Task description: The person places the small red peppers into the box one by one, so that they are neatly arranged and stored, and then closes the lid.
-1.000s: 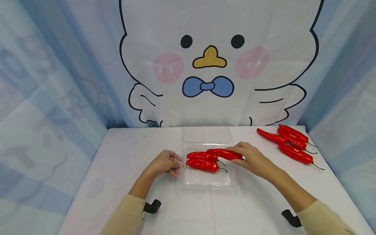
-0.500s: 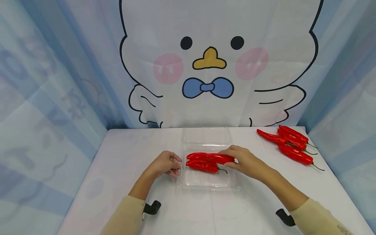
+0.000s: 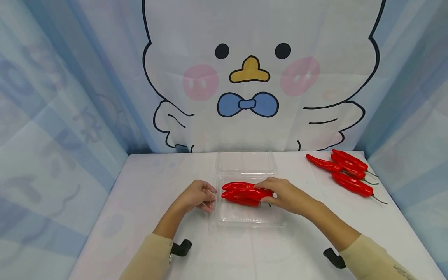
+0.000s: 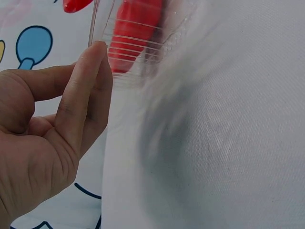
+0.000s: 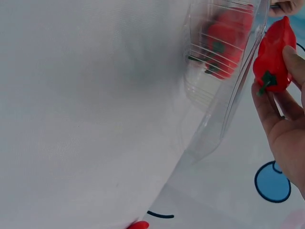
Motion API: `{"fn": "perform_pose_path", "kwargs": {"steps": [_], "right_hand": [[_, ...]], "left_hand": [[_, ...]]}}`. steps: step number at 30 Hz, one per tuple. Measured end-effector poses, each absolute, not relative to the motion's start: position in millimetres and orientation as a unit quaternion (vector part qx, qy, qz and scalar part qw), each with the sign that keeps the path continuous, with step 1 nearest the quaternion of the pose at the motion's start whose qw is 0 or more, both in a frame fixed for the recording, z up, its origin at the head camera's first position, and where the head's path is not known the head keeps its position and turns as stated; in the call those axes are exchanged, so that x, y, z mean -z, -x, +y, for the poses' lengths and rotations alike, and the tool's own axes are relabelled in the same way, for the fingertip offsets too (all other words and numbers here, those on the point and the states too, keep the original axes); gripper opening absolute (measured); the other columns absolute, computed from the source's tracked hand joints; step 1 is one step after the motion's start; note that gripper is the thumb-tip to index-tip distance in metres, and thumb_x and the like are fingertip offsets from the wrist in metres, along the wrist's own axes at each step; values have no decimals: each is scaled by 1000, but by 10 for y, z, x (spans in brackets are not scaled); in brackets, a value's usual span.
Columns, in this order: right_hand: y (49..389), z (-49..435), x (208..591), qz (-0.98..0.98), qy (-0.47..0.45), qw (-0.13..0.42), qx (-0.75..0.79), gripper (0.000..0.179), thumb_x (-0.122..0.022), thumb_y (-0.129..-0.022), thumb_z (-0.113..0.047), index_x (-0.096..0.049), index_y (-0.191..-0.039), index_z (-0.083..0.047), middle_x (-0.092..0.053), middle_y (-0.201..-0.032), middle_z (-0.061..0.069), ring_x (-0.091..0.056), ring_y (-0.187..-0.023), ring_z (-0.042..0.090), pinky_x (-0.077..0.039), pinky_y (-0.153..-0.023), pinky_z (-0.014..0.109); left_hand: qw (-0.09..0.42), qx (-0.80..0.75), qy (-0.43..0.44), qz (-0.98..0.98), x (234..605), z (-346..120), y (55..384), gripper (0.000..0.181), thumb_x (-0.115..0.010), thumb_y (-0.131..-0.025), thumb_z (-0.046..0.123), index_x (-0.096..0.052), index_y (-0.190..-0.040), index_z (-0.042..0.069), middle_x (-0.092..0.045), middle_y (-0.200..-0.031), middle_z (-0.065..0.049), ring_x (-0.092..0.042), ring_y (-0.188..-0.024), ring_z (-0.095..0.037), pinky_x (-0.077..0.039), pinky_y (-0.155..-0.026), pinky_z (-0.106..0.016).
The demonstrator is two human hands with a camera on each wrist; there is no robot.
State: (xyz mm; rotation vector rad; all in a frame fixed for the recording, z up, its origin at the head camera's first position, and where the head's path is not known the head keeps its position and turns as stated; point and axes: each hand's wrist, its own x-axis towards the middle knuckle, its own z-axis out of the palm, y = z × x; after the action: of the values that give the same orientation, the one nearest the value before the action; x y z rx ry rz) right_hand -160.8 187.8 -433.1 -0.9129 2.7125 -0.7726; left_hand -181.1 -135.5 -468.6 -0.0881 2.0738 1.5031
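Observation:
A clear plastic container [image 3: 245,218] lies with its lid [image 3: 245,161] folded back behind it. In it are two red chili peppers [image 3: 236,186], partly covered in the head view by a third pepper [image 3: 257,192]. My right hand [image 3: 285,194] holds that third pepper by its stem end, thumb on one side and fingers on the other; the right wrist view shows the held pepper [image 5: 275,57] above the container's rim. At the container's left side, my left hand [image 3: 197,196] has its fingertips [image 4: 97,47] at the rim and appears to pinch it.
Several more red peppers [image 3: 351,186] lie in a group at the table's back right corner. The white table [image 3: 157,167] meets a curtain with a cartoon bird [image 3: 250,70] at its back edge.
My right hand has carried its pepper left and toward me, from the container's back right to over the other two peppers. The left hand has stayed in place.

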Motion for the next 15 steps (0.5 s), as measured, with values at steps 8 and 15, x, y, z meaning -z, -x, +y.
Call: {"fn": "perform_pose_path", "kwargs": {"steps": [8,15], "right_hand": [[1607,1814,4368,904,317,111,266,43,-79,-92,-21,-68,-133,-15,-70,-124,2,-63,-106,17,-65,-86,37],[1602,1767,4431,901,322,119,265,41,-80,-91,-22,-70,-131,-15,-70,-114,-2,-63,-98,13,-62,-81,24]], "left_hand": [[285,-566,31,773,4692,-1361,1817,20,-69,-96,0,-64,-114,-4,-70,-84,-15,-69,-60,-17,-64,-58,-31],[283,-563,27,776,4692,-1365,1810,20,-69,-96,0,-64,-114,-5,-70,-84,-15,-69,-60,-17,-63,-58,-30]]}}
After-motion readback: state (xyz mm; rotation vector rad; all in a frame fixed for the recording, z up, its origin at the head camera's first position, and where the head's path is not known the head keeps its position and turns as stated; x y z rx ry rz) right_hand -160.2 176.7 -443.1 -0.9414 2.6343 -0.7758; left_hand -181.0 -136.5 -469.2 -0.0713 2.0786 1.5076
